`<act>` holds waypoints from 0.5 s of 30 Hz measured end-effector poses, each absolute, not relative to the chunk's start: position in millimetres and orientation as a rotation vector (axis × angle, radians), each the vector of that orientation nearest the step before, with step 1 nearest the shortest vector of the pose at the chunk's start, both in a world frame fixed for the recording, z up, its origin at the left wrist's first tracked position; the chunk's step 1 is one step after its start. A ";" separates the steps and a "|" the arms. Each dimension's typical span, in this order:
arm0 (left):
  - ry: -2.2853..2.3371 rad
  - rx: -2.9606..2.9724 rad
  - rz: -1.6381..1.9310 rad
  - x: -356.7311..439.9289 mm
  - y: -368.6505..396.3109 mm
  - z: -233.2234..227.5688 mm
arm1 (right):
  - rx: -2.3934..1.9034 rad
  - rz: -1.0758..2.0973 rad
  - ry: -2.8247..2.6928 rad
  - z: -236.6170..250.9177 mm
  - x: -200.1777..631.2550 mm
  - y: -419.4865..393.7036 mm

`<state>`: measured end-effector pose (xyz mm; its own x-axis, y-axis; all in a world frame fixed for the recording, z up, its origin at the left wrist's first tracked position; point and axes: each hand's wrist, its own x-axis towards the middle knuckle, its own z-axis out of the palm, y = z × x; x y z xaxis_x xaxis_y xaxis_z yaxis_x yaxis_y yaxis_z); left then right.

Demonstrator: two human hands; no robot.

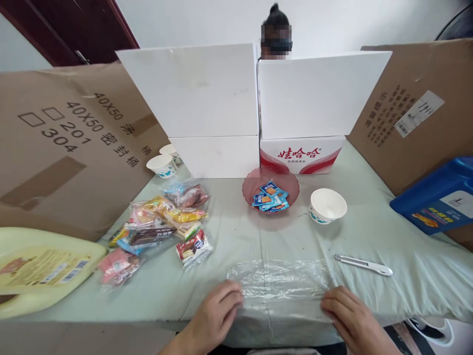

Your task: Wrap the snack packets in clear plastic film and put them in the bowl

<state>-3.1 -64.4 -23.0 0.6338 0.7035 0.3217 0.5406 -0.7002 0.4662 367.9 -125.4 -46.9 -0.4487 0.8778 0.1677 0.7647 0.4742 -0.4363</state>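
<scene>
Down at the near table (369,231) edge, head view: left hand (214,315) and right hand (353,318) lie flat, fingers spread, pinching nothing, each pressing one end of a clear plastic sheet (279,281). Utility knife (364,265) just right of the sheet. Beyond: pink bowl (251,190) with blue packets (271,197), white paper cup (327,205), snack packets (158,224) to the left.

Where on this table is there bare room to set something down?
Bare cloth lies between the pink dish and the plastic sheet, and right of the paper bowl beyond the knife. The snack packets crowd the left.
</scene>
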 end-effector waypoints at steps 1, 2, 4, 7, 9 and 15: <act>1.075 2.488 0.721 -3.0 -60.4 -22.8 | -1.418 0.493 -2.281 -44.9 368.2 -122.6; 1.159 2.451 0.741 -2.0 -56.0 -23.9 | -1.466 0.533 -2.201 -44.3 367.8 -118.7; 1.343 2.397 0.772 2.0 -46.8 -29.4 | -1.580 0.527 -2.056 -47.1 365.1 -108.8; 1.594 2.388 0.765 9.4 -35.6 -42.0 | -1.749 0.394 -1.927 -59.1 358.4 -94.2; 1.662 2.434 0.738 13.0 -31.6 -50.2 | -1.844 0.277 -1.909 -68.4 353.6 -87.6; 1.716 2.518 0.624 15.6 -32.8 -50.3 | -1.975 -0.140 -1.961 -73.2 346.4 -84.4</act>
<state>15.6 -32.8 -50.3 0.3109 0.8993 0.3075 0.8866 -0.3910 0.2472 346.4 -84.4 -73.2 0.0356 0.9489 0.3135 0.9838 0.0219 -0.1779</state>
